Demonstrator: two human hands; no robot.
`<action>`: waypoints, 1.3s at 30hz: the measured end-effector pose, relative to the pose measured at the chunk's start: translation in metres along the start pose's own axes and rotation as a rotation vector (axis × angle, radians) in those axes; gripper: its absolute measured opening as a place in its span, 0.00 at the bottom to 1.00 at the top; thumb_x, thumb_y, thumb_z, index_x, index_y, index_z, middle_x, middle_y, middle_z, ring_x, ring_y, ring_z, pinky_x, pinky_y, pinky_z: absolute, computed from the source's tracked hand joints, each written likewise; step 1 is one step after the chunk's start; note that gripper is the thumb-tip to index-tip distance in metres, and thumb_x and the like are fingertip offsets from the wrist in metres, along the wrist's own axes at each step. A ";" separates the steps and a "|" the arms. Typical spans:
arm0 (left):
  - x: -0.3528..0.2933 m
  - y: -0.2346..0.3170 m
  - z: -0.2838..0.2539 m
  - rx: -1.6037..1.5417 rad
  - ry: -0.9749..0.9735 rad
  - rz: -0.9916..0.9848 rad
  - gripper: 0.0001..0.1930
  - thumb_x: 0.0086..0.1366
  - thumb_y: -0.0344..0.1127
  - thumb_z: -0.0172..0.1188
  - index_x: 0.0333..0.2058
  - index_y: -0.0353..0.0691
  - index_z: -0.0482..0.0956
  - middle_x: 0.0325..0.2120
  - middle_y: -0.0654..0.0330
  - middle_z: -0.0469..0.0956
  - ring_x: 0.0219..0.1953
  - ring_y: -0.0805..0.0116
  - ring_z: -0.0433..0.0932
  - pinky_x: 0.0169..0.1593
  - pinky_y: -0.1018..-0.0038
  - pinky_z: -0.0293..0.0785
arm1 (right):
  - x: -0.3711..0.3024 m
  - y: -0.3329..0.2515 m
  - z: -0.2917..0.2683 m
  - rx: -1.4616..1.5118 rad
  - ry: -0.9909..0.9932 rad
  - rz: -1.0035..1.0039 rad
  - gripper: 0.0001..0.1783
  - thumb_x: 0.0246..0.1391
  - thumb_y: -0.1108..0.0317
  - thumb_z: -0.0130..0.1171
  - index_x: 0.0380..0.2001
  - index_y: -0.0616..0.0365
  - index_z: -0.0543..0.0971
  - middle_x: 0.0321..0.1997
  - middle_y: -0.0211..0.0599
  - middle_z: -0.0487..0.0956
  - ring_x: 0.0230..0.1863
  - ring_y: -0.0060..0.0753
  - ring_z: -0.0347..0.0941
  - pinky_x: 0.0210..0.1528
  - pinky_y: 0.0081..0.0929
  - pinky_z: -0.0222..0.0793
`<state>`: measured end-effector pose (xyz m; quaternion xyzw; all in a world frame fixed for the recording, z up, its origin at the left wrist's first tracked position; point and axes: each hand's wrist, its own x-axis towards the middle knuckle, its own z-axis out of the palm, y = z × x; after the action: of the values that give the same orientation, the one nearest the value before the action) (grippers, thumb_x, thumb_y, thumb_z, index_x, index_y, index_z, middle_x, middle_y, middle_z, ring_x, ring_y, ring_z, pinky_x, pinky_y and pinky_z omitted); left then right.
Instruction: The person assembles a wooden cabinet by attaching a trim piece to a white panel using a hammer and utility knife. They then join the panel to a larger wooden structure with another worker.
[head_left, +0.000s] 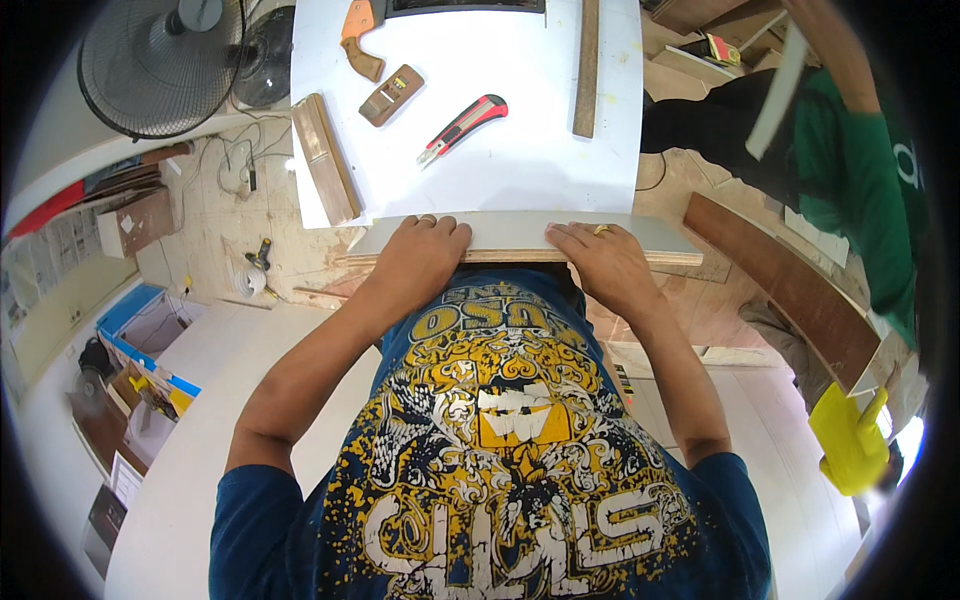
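Pale-faced board (pixel 508 237) lies crosswise before me at the near edge of the bench (pixel 545 85); whether it rests there, can't tell. My left grip (pixel 425 252) and right grip (pixel 606 258) grasp it, thumbs hidden. Step, I judge: steadying or positioning. Next move calls for even, two-sided support.

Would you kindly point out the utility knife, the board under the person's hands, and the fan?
Utility knife (pixel 465 128), head view: middle of its body.
Board (pixel 508 230), head view: its grey top face.
Fan (pixel 158 68), head view: its front grille.
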<state>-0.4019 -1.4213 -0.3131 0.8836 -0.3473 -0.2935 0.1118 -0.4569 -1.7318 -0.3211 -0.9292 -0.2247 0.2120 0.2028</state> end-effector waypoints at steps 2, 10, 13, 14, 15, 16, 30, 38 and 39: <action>0.007 -0.002 0.005 -0.034 -0.017 -0.009 0.14 0.65 0.30 0.58 0.49 0.40 0.78 0.44 0.51 0.83 0.48 0.48 0.84 0.50 0.53 0.79 | 0.001 -0.004 0.004 -0.015 0.019 0.055 0.24 0.59 0.74 0.56 0.59 0.53 0.79 0.62 0.38 0.84 0.59 0.41 0.83 0.56 0.43 0.75; 0.018 -0.002 0.005 -0.060 -0.223 -0.097 0.21 0.62 0.32 0.60 0.56 0.40 0.78 0.51 0.50 0.83 0.47 0.45 0.86 0.48 0.54 0.84 | 0.016 -0.017 -0.001 -0.073 -0.131 0.255 0.20 0.60 0.70 0.56 0.55 0.53 0.80 0.61 0.36 0.85 0.60 0.41 0.82 0.57 0.44 0.74; 0.009 0.002 0.015 -0.028 -0.084 -0.077 0.24 0.63 0.33 0.60 0.59 0.40 0.77 0.56 0.49 0.82 0.52 0.42 0.85 0.52 0.54 0.84 | 0.000 -0.013 0.017 -0.107 -0.034 0.212 0.19 0.60 0.68 0.56 0.55 0.53 0.81 0.61 0.36 0.85 0.62 0.39 0.82 0.57 0.44 0.75; 0.007 0.003 0.015 -0.025 -0.098 -0.079 0.25 0.63 0.33 0.61 0.59 0.40 0.77 0.57 0.49 0.82 0.53 0.41 0.85 0.53 0.54 0.84 | 0.000 -0.014 0.012 -0.092 -0.039 0.220 0.19 0.60 0.68 0.56 0.55 0.52 0.81 0.61 0.36 0.85 0.63 0.38 0.82 0.57 0.44 0.75; 0.005 0.004 0.015 -0.023 -0.112 -0.080 0.25 0.63 0.33 0.61 0.60 0.40 0.76 0.58 0.49 0.81 0.54 0.40 0.85 0.55 0.54 0.83 | 0.001 -0.016 0.009 -0.077 -0.045 0.229 0.19 0.61 0.67 0.56 0.55 0.52 0.81 0.61 0.35 0.85 0.63 0.37 0.82 0.57 0.44 0.75; 0.007 0.007 0.015 -0.025 -0.116 -0.075 0.26 0.63 0.34 0.61 0.60 0.40 0.76 0.59 0.48 0.81 0.55 0.39 0.84 0.56 0.54 0.83 | 0.000 -0.015 0.011 -0.073 -0.018 0.218 0.19 0.61 0.67 0.57 0.55 0.52 0.81 0.61 0.35 0.85 0.63 0.38 0.82 0.57 0.44 0.75; 0.054 0.041 0.010 0.060 -0.091 -0.014 0.23 0.65 0.32 0.59 0.59 0.38 0.76 0.59 0.44 0.81 0.56 0.37 0.84 0.56 0.53 0.83 | -0.032 0.029 0.003 -0.102 0.127 0.186 0.18 0.58 0.69 0.58 0.52 0.53 0.83 0.57 0.35 0.87 0.55 0.39 0.86 0.54 0.41 0.77; 0.074 0.044 -0.009 -0.038 -0.262 -0.058 0.19 0.63 0.31 0.61 0.54 0.40 0.79 0.46 0.49 0.85 0.46 0.43 0.85 0.48 0.50 0.82 | -0.024 0.037 -0.002 -0.080 -0.032 0.308 0.16 0.58 0.69 0.59 0.50 0.53 0.83 0.56 0.35 0.88 0.54 0.36 0.86 0.54 0.45 0.77; 0.077 0.043 -0.012 -0.045 -0.270 -0.064 0.19 0.63 0.31 0.62 0.54 0.41 0.80 0.43 0.50 0.85 0.45 0.44 0.85 0.47 0.50 0.81 | -0.020 0.034 -0.006 -0.064 -0.107 0.355 0.16 0.58 0.69 0.61 0.50 0.53 0.83 0.56 0.34 0.87 0.54 0.36 0.86 0.55 0.45 0.77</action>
<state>-0.3728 -1.5055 -0.3205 0.8439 -0.3243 -0.4210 0.0741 -0.4588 -1.7719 -0.3259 -0.9477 -0.0741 0.2863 0.1202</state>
